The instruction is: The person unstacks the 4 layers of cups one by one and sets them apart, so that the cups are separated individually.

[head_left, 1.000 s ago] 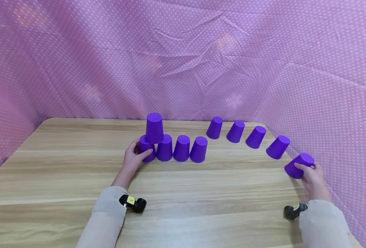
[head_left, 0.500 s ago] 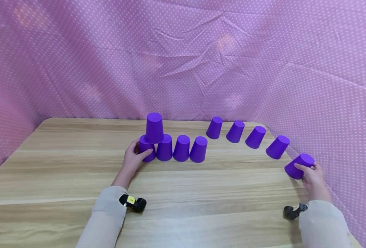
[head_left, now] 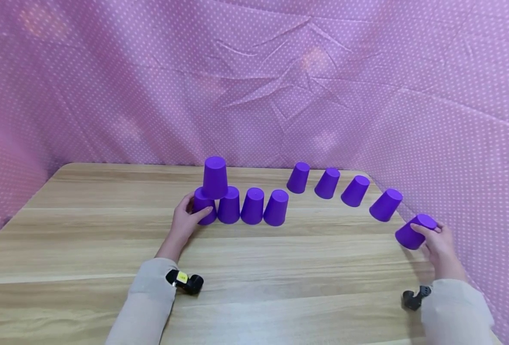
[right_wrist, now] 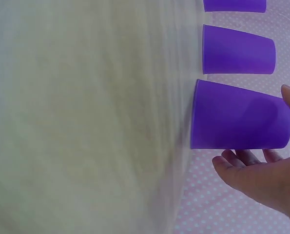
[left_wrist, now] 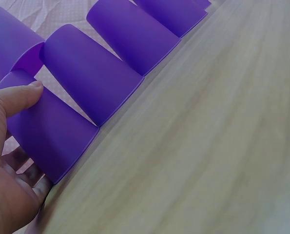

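Purple cups stand upside down on a wooden table. My left hand (head_left: 185,220) holds the leftmost cup (left_wrist: 52,131) of a front row, thumb across its near side and fingers round the far side. Resting across the tops of that cup and its neighbour (head_left: 228,206) is another upside-down cup (head_left: 215,177). At the right, my right hand (head_left: 439,244) is loosely round the nearest cup (right_wrist: 242,117) of a curved line. In the right wrist view its thumb lies by the cup's base end, and the loosened fingers (right_wrist: 232,165) extend along the other side.
Two further front-row cups (head_left: 252,206) (head_left: 276,208) stand to the right of the stacked pair. Behind and to the right, spaced cups (head_left: 298,178) curve toward the right hand. A pink dotted cloth (head_left: 254,96) hangs behind the table (head_left: 237,278) and along its sides.
My right hand and wrist have shifted slightly right, its grip on the end cup loosening. The left hand and the stacked cups look unchanged.
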Demonstrator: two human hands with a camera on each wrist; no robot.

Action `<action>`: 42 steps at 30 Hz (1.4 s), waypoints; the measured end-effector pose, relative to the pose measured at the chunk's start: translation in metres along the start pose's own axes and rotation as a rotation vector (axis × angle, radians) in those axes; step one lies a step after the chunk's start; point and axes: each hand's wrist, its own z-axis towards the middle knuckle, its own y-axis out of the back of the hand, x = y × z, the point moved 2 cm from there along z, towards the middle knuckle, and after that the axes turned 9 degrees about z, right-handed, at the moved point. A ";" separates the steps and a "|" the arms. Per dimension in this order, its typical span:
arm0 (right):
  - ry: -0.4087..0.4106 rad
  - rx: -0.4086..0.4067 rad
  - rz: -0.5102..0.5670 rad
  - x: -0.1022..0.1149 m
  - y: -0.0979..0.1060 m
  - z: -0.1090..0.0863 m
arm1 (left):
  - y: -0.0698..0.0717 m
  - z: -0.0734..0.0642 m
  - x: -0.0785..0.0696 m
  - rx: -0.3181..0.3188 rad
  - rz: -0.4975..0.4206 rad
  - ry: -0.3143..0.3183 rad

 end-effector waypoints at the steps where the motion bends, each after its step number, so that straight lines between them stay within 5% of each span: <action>1: -0.001 -0.014 -0.043 0.001 0.000 0.001 | 0.000 0.000 0.000 0.000 -0.001 -0.001; 8: 0.045 -0.067 -0.184 0.018 -0.007 -0.003 | 0.000 0.000 0.000 -0.004 0.000 -0.005; 17: 0.084 -0.078 -0.317 0.071 -0.057 -0.051 | 0.000 -0.001 0.000 0.002 0.003 0.002; 24: 0.137 -0.102 -0.306 0.090 -0.067 -0.042 | 0.000 0.000 0.001 0.000 -0.001 -0.005; 31: 0.156 -0.019 -0.336 0.109 -0.097 -0.053 | -0.001 -0.001 0.000 -0.003 -0.003 -0.005; 42: 0.253 0.042 -0.310 0.107 -0.134 -0.027 | 0.000 -0.001 -0.001 0.004 -0.002 0.000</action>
